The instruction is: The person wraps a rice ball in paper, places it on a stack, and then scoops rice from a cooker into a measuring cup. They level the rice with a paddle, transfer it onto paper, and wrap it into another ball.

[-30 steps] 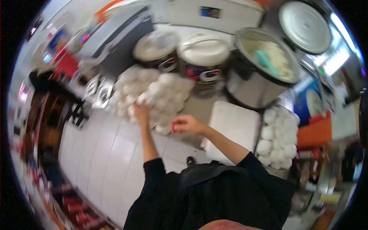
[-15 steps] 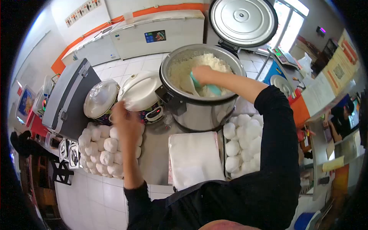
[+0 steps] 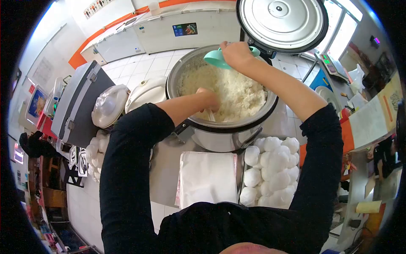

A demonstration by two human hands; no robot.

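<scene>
A large rice cooker (image 3: 270, 103) stands before me, its metal lid (image 3: 281, 25) raised at the back, with white rice (image 3: 247, 95) heaped inside. My left hand (image 3: 207, 100) reaches down into the pot, closed on a white rice paddle (image 3: 210, 115); only a short piece of the paddle shows. Over the pot's far rim, my right hand (image 3: 237, 54) grips a mint-green bowl (image 3: 217, 59), tilted above the rice. The fingers of the right hand partly hide the bowl.
White wrapped balls (image 3: 270, 169) are piled right of a stack of white sheets (image 3: 207, 178). More white balls (image 3: 95, 152) lie left, partly behind my sleeve. Lidded pots (image 3: 146, 91) and a grey cooler box (image 3: 80, 106) stand left; a scale (image 3: 332, 65) sits at the right.
My left hand has moved from beside the lidded pots into the rice cooker, onto the paddle. My right hand has lifted the green bowl out of the rice toward the far rim.
</scene>
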